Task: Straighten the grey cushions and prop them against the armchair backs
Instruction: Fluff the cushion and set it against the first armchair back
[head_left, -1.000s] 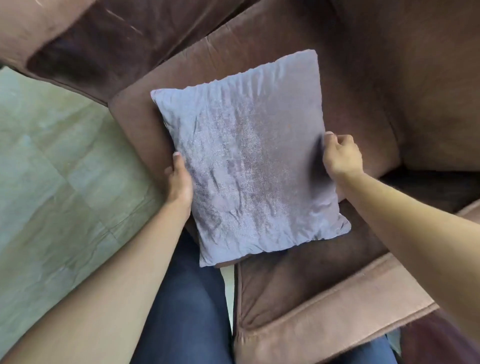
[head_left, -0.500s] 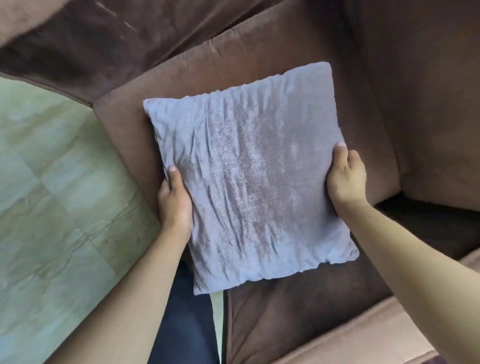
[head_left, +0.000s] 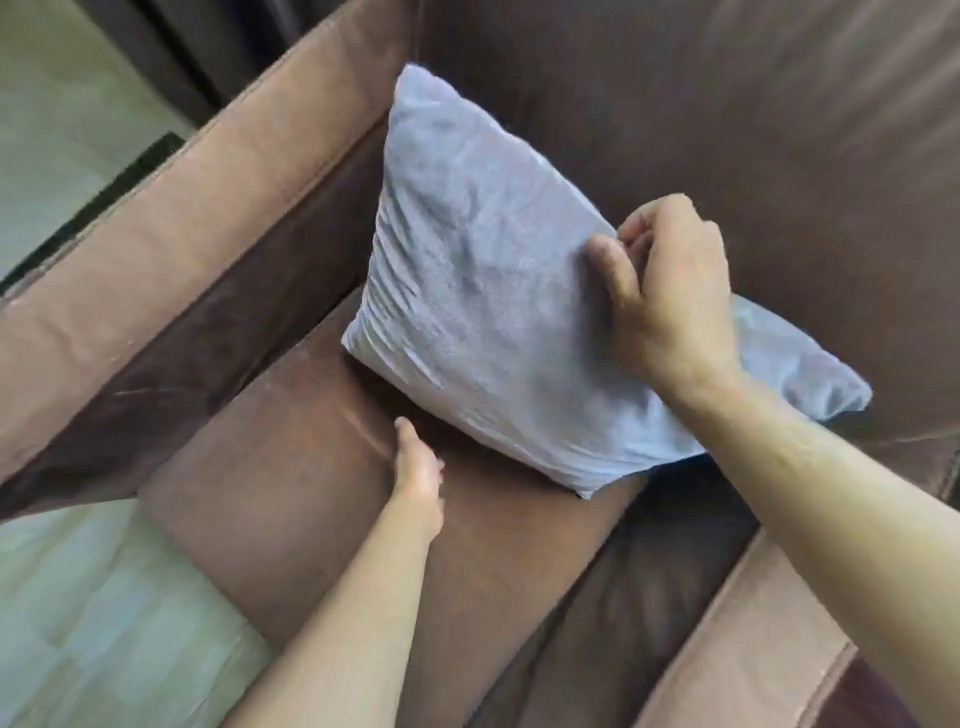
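A wrinkled grey cushion stands tilted on the brown armchair seat, its top leaning toward the chair back. My right hand grips the cushion's right upper edge, thumb on the front face and fingers curled behind it. My left hand rests low on the seat just in front of the cushion's bottom edge, fingers together, holding nothing; I cannot tell whether it touches the cushion. The cushion's right corner sticks out past my right wrist.
The left armrest runs diagonally at the upper left and the right armrest at the lower right. Pale tiled floor shows at the lower left and top left.
The cushion went from lying flat between both hands to standing tilted near the chair back. My left hand let go and dropped to the seat. My right hand shifted to the upper edge.
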